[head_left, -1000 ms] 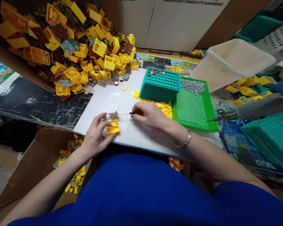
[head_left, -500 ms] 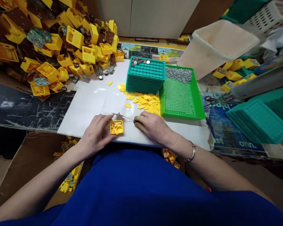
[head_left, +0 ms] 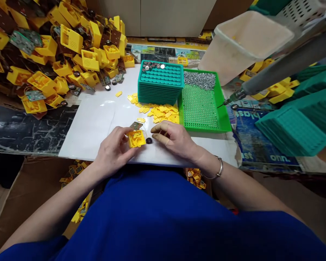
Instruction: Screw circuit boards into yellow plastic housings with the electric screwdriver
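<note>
My left hand (head_left: 114,148) grips a small yellow plastic housing (head_left: 136,139) by its left side, its hollow inside facing up. A circuit board (head_left: 136,125) lies against the housing's far edge, with thin wires trailing from it. Just right of the housing, a small round black speaker (head_left: 149,140) rests on the white work surface. Beside that speaker is my right hand (head_left: 174,139), its thumb and fingers apart and nothing seen between them. Loose flat yellow pieces (head_left: 165,114) are heaped beyond my right hand.
Stacked teal trays (head_left: 161,83) hold a few round parts on top. A green basket (head_left: 226,121) with metal screws (head_left: 199,79) stands beside them. A powered screwdriver (head_left: 236,95) slants in from the right. Yellow housings with boards (head_left: 89,59) pile up at left.
My right hand has let go of the speaker and its fingers have spread. The speaker now lies beside the housing. The circuit board has tilted to show its flat face. The whole view has shifted slightly.
</note>
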`<state>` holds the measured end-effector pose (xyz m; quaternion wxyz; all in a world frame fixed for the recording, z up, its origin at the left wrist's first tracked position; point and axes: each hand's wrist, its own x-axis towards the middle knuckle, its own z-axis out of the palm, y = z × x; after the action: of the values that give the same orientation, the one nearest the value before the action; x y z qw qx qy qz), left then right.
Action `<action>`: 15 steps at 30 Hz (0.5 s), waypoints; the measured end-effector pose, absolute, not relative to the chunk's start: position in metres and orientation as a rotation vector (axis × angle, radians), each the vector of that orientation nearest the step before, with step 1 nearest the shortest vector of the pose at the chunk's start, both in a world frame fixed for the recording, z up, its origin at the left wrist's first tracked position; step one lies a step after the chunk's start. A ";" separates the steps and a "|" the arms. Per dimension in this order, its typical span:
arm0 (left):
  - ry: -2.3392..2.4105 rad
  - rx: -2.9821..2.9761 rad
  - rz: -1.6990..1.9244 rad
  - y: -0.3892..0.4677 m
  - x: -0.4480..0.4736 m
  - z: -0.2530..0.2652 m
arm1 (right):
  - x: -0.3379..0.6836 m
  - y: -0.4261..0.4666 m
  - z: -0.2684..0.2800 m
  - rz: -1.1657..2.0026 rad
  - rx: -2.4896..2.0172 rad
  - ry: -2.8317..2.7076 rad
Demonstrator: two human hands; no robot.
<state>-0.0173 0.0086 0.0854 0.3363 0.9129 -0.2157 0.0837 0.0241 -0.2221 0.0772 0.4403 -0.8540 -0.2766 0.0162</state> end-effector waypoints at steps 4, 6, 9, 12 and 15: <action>-0.475 2.418 0.182 0.018 -0.019 0.087 | 0.020 -0.221 0.069 0.066 -2.355 -0.831; -0.463 2.421 0.176 0.020 -0.020 0.088 | 0.018 -0.217 0.069 0.042 -2.457 -0.881; -0.470 2.413 0.178 0.021 -0.022 0.088 | 0.017 -0.211 0.071 -0.110 -2.619 -0.978; -0.452 2.416 0.171 0.020 -0.023 0.089 | 0.014 -0.209 0.073 -0.314 -2.755 -1.132; -0.436 2.434 0.144 0.020 -0.024 0.089 | 0.009 -0.211 0.074 -0.294 -2.777 -1.254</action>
<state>-0.0236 0.0204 0.0895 0.3261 0.9290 -0.1662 0.0549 0.0093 -0.2110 0.0736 0.0402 -0.9064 -0.4094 -0.0961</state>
